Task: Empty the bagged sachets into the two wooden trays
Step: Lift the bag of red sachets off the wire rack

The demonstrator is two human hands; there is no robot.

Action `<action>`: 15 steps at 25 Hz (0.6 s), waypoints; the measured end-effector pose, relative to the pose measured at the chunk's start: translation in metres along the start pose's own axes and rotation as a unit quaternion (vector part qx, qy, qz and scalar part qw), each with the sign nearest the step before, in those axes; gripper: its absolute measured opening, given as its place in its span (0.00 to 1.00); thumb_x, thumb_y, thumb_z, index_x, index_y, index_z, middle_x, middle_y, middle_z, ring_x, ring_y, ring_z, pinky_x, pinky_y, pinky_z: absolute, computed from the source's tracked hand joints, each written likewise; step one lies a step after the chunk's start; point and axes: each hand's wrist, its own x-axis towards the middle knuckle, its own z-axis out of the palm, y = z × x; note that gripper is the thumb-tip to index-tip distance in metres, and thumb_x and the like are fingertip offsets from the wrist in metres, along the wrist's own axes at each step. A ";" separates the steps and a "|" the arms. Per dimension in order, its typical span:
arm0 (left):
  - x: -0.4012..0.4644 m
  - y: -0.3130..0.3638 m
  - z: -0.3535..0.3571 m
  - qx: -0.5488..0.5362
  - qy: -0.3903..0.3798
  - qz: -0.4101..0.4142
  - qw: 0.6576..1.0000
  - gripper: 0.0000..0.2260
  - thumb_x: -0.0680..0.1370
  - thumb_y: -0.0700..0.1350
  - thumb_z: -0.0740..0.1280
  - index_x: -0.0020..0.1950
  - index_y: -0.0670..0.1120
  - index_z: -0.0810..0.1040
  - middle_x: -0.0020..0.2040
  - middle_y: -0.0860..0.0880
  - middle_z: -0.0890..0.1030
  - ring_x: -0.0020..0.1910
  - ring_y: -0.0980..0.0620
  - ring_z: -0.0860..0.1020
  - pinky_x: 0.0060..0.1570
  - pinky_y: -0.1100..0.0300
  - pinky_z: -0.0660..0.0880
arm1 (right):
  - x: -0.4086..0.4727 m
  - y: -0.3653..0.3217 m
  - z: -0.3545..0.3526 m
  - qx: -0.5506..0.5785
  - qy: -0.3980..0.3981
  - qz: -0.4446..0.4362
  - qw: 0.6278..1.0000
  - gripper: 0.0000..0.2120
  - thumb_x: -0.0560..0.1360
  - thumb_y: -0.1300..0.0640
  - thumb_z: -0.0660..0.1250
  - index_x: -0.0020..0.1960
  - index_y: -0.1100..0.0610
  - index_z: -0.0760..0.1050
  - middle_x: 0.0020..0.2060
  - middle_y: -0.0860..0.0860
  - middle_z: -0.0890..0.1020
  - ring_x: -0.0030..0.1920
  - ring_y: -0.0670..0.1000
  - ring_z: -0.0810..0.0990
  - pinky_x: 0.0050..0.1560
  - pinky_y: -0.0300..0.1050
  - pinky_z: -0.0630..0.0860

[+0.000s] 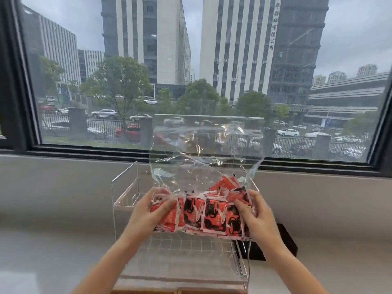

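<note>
A clear plastic bag (203, 145) stands upright in the air, its loose upper part empty and crinkled. Several red, black and white sachets (203, 213) fill its bottom. My left hand (148, 211) grips the bag's lower left end around the sachets. On the lower right end my right hand (256, 215) grips the same way. I hold the bag above a clear acrylic rack (127, 200). Wooden edges of the trays (180, 291) show at the bottom of the frame, under the rack; their insides are hidden.
The rack stands on a pale counter (53, 251) below a wide window (191, 71). A black box (286, 240) sits to the right of the rack, partly behind my right wrist. A pale wall ledge (63, 183) runs behind the rack.
</note>
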 end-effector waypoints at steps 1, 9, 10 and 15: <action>-0.011 -0.006 0.002 0.001 -0.003 -0.012 1.000 0.06 0.70 0.45 0.69 0.45 0.49 0.75 0.44 0.46 0.83 0.36 0.51 0.83 0.33 0.60 0.80 | -0.011 0.007 -0.002 0.000 -0.004 0.012 1.000 0.07 0.74 0.58 0.64 0.49 0.47 0.71 0.49 0.51 0.81 0.41 0.45 0.84 0.35 0.40 0.81; -0.092 -0.055 0.009 -0.043 -0.024 -0.152 0.987 0.13 0.66 0.55 0.67 0.49 0.55 0.75 0.44 0.52 0.82 0.38 0.61 0.82 0.34 0.68 0.76 | -0.082 0.055 -0.014 -0.025 -0.011 0.117 0.993 0.08 0.74 0.56 0.64 0.52 0.47 0.72 0.52 0.51 0.80 0.50 0.48 0.81 0.42 0.41 0.81; -0.100 -0.060 0.010 -0.045 -0.032 -0.170 0.984 0.14 0.66 0.56 0.67 0.50 0.56 0.74 0.44 0.52 0.82 0.39 0.61 0.82 0.34 0.68 0.76 | -0.092 0.061 -0.016 -0.021 -0.015 0.133 0.991 0.07 0.75 0.56 0.64 0.53 0.49 0.72 0.50 0.50 0.80 0.47 0.45 0.81 0.37 0.35 0.80; -0.140 -0.092 0.014 -0.022 -0.066 -0.257 0.964 0.05 0.77 0.48 0.61 0.50 0.57 0.74 0.44 0.51 0.83 0.37 0.59 0.83 0.34 0.67 0.78 | -0.142 0.097 -0.020 -0.020 -0.006 0.226 0.974 0.09 0.75 0.59 0.62 0.55 0.54 0.71 0.51 0.52 0.78 0.46 0.43 0.79 0.31 0.32 0.77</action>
